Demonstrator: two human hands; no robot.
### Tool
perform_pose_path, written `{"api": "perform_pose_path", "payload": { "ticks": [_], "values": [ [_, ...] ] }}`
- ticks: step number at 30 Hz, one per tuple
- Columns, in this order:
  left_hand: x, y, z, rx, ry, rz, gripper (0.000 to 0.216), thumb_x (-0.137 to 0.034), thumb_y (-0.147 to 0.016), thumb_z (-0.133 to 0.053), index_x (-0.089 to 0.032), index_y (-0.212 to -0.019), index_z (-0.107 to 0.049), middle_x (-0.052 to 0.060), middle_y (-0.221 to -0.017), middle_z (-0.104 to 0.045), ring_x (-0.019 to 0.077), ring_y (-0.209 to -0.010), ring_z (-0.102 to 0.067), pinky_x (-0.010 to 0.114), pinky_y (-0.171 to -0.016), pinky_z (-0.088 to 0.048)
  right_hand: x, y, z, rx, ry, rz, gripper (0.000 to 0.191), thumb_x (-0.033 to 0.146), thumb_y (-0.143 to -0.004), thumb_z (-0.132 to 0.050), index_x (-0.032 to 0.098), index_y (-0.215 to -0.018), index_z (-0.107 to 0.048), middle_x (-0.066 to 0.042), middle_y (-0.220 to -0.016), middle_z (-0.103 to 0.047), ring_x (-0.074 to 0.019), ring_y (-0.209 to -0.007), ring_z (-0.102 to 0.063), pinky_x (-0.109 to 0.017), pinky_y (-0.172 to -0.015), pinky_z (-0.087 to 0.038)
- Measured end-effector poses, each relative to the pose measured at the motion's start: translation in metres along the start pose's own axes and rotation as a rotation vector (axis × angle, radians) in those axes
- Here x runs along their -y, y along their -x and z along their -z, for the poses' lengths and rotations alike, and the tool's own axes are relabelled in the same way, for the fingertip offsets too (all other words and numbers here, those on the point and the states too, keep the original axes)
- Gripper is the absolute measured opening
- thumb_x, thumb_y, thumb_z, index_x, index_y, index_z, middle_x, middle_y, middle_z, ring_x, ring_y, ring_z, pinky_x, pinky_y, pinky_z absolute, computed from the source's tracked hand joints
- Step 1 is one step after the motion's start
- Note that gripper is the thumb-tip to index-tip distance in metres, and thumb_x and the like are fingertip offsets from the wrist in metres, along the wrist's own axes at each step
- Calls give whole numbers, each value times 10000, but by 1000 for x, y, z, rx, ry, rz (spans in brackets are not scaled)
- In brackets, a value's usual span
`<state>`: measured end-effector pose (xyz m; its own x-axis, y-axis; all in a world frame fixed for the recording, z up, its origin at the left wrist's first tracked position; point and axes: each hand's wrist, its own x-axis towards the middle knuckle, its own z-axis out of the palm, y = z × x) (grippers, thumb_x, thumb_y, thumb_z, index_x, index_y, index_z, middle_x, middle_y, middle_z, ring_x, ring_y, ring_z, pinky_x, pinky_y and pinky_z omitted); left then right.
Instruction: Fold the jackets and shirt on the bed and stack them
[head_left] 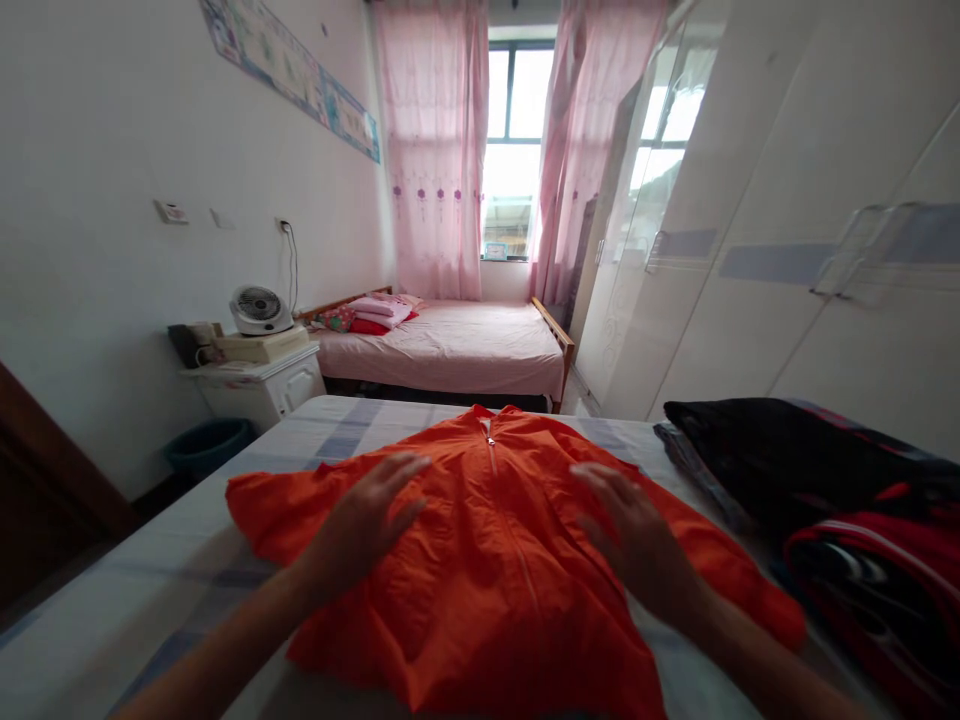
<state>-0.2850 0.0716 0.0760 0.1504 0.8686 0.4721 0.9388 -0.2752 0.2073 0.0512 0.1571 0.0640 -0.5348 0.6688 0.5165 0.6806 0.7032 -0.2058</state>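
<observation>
An orange zip-up jacket (465,560) lies spread on the bed in front of me, its collar at the far end and its sleeves out to both sides. The zipper runs down the middle and looks closed, with the pull near the collar. My left hand (367,515) is over the left chest of the jacket, fingers stretched out and slightly blurred. Over the right chest is my right hand (626,525), its fingers also extended. Neither hand grips the cloth; whether they touch it I cannot tell.
Folded dark clothes (787,460) and a red-and-black garment (885,590) lie at the right of the striped bed sheet (187,560). Beyond stand a pink-covered bed (480,350), a nightstand (262,380) with a fan (260,308), a bin (210,445) and a white wardrobe (750,180).
</observation>
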Motion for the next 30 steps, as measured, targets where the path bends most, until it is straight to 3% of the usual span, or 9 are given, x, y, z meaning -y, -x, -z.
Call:
{"api": "perform_pose_path", "payload": {
  "ticks": [3, 6, 11, 14, 17, 21, 25, 27, 30],
  "values": [
    [0, 88, 3, 46, -10, -62, 568, -524, -817, -547, -355, -1345, -425, 43, -1359, -502, 258, -1190, -518, 337, -934, -487, 0, 84, 2, 178, -112, 85, 600, 437, -795, -578, 365, -1364, -403, -39, -1321, -535, -284, -1188, -508, -407, -952, -444],
    [4, 134, 6, 31, -59, -44, 673, -565, -765, -578, -363, -1376, -381, 54, -1418, -433, 310, -1241, -462, 415, -975, -456, -4, 131, 0, 191, -109, 156, 823, 432, -710, -664, 378, -1432, -272, -29, -1347, -517, -291, -1172, -529, -377, -926, -470],
    [9, 120, -3, 49, -127, -31, 622, -269, -819, -570, -303, -1395, -336, 87, -1444, -388, 270, -1271, -436, 391, -1007, -432, 5, 127, -15, 73, -57, -135, 691, 208, -758, -518, 283, -1418, -331, -77, -1350, -503, -259, -1187, -520, -381, -932, -472],
    [6, 103, -4, 73, -90, -70, 369, -215, -811, -553, -257, -1177, -542, 88, -1343, -508, 271, -1231, -479, 394, -981, -447, 11, 108, -14, 217, -225, -396, 548, 259, -794, -463, 283, -1341, -435, -64, -1248, -590, -253, -1104, -581, -378, -867, -508],
    [-3, 97, 6, 89, 43, -22, 111, -225, -840, -517, -219, -920, -594, 65, -1106, -647, 211, -1009, -620, 296, -841, -511, 9, 94, 1, 266, -410, -562, 470, 278, -778, -443, 270, -1239, -531, -40, -1178, -640, -254, -1054, -608, -368, -840, -514],
    [-26, 97, 32, -82, 282, 286, 160, -356, -830, -546, -205, -778, -543, 2, -768, -652, 136, -669, -624, 206, -612, -510, 6, 85, 30, -27, -372, -615, 453, 248, -759, -402, 262, -1185, -553, -46, -1174, -633, -257, -1052, -599, -384, -853, -500],
    [-42, 99, 47, -195, 484, 665, 270, -477, -827, -524, -210, -866, -536, -80, -477, -484, 91, -359, -425, 174, -347, -364, 8, 86, 38, -242, -197, -542, 426, 361, -790, -433, 229, -1186, -521, -101, -1145, -619, -255, -975, -623, -361, -757, -530],
    [-42, 104, 43, -144, 483, 654, 295, -483, -831, -508, -208, -922, -561, -57, -545, -550, 104, -400, -469, 189, -379, -406, 6, 91, 29, -157, -251, -536, 494, 428, -767, -478, 192, -1200, -503, -114, -1076, -636, -235, -864, -651, -330, -674, -546],
    [-39, 119, 25, -17, 295, 459, 245, -431, -753, -604, -213, -864, -596, 36, -943, -654, 186, -778, -641, 253, -633, -531, 0, 103, 13, 91, -313, -567, 422, 415, -732, -502, 204, -1087, -587, -86, -1004, -671, -231, -827, -665, -325, -679, -550]
  ]
}}
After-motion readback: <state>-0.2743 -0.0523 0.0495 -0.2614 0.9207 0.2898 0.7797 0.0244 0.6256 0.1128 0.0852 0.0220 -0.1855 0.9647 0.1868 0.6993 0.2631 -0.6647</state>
